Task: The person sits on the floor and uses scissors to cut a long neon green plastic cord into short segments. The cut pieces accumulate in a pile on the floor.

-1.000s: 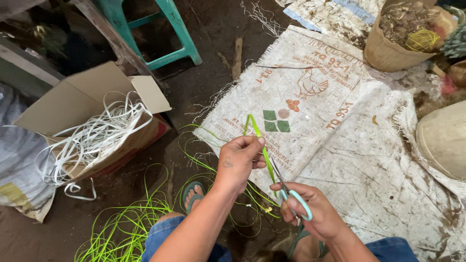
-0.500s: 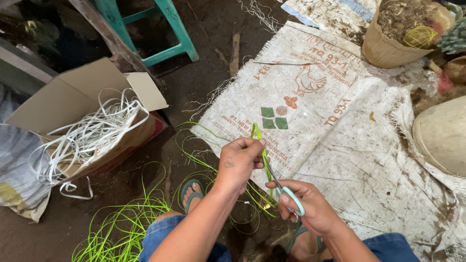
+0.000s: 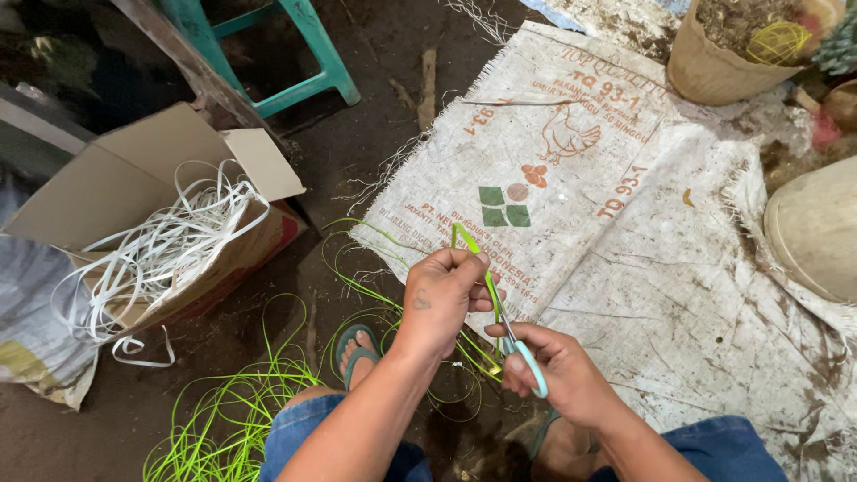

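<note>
1. Left hand (image 3: 442,299) is pinching the green strip (image 3: 469,243) near its upright tip, above the woven sack (image 3: 625,268).
2. Right hand (image 3: 553,370) is closing around the scissors (image 3: 518,344), blades meeting the strip.
3. Strip is looking light, thin and springy; gripping just beside the cut seems best.

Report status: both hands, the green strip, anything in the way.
Left hand pinches green strip upright. Right hand holds scissors at it. Nothing between them.

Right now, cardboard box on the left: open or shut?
Open. The cardboard box has its flaps folded outward, and loose white strips spill out over its edge.
</note>
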